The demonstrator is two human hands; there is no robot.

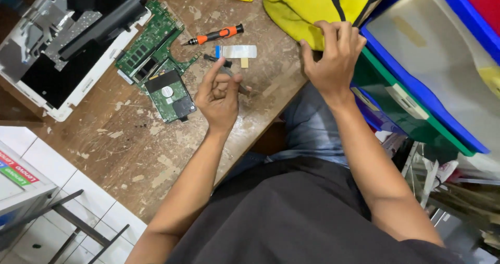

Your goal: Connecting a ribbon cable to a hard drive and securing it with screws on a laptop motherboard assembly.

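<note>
On worn table: left hand (219, 98) pinches small dark part (225, 65), perhaps cable; right hand (333, 60) grips yellow cloth (297, 8).

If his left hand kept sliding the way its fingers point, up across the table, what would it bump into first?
Probably the small flat ribbon cable with a blue tip, lying just beyond the left hand. The fingers already pinch a small dark part beside it. Past that lies the orange-handled screwdriver. Height above the table is hard to judge.

Left hand (219, 100) centre frame, fingers curled, index raised, thumb and middle fingers pinched together. Right hand (333, 58) upper centre-right, palm down, fingers bent. Both forearms bare, rising from lower frame.
</note>
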